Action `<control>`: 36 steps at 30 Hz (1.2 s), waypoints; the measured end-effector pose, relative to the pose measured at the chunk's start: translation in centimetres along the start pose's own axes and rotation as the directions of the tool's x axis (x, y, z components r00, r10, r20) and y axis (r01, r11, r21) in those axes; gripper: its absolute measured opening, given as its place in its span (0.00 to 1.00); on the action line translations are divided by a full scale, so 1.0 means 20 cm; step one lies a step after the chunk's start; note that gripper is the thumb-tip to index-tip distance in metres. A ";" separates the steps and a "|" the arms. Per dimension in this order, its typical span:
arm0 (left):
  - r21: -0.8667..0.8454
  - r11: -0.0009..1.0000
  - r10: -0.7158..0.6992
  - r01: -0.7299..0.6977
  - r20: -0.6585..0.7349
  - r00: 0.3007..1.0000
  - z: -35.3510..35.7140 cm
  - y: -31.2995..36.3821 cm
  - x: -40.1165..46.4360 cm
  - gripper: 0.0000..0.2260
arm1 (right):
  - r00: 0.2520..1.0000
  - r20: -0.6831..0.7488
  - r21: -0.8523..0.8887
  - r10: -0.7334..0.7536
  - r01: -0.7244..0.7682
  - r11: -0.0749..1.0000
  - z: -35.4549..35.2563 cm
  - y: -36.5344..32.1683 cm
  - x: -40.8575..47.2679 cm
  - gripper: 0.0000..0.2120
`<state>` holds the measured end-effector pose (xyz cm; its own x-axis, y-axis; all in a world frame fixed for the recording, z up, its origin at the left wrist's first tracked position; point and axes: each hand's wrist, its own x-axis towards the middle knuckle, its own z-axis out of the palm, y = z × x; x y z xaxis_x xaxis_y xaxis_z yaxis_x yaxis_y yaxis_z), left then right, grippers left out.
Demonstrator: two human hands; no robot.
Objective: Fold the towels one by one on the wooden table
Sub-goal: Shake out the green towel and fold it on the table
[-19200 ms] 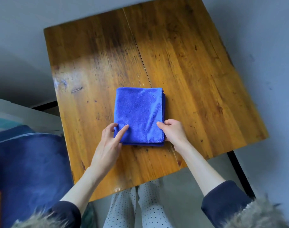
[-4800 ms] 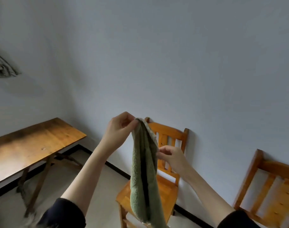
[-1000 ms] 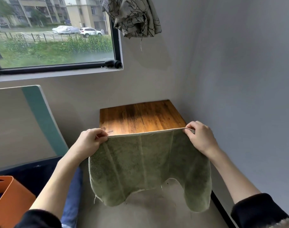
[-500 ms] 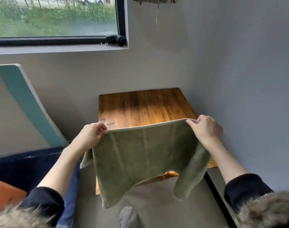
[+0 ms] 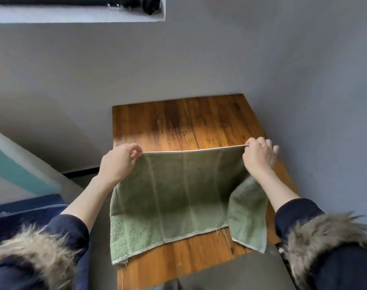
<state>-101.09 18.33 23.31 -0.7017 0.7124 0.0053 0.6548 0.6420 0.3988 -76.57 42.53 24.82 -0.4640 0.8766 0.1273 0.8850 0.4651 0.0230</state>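
- The olive-green terry towel with a pale hemmed border (image 5: 178,197) hangs over the brown wooden plank table (image 5: 184,124), stretched by its upper edge. Its lower part reaches down toward the near half of the tabletop.
- Compared with half a second ago, the towel is further over the table and lower; a second ago it was hanging in front of the table, above the floor. I judge that the spreading step is almost done and that the first fold can begin once the cloth lies flat.
- The bottom right corner is turned inward and hangs as a separate flap, so the towel is not yet fully open. Whether the lower hem already touches the wood I cannot say for certain, because the cloth hides the contact.
- The left hand (image 5: 118,162) pinches the upper left corner between thumb and curled fingers, the knuckles facing up.
- The right hand (image 5: 259,158) pinches the upper right corner in the same manner, the other fingers loosely bent behind the edge. The hem runs taut between the two hands.
- Both forearms reach forward out of dark navy sleeves with fur cuffs (image 5: 329,237).
- Outward there are the grey painted wall (image 5: 220,55), a white window sill (image 5: 78,17) at the top left, and a white board with a teal stripe (image 5: 17,172) leaning at the left.
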 end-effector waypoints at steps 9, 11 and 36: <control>-0.116 0.992 0.054 -0.055 -0.005 0.999 0.22 -0.06 0.24 0.08 | 0.999 0.049 0.035 0.000 -0.002 0.999 0.27 -0.06 0.25 0.13; -0.128 0.990 0.069 -0.065 0.025 0.997 0.28 -0.11 0.24 0.10 | 0.995 0.100 0.096 -0.019 0.010 0.995 0.34 -0.09 0.23 0.15; -0.288 0.876 -0.368 0.386 0.117 0.923 0.63 -0.61 0.13 0.12 | 0.837 0.300 0.176 -0.457 0.423 0.889 0.99 -0.92 -0.47 0.31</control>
<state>-107.34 15.89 6.84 -0.8551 0.4546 -0.2495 0.2223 0.7560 0.6157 -89.27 28.13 3.54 -0.8048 0.5582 -0.2017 0.5839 0.8056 -0.1003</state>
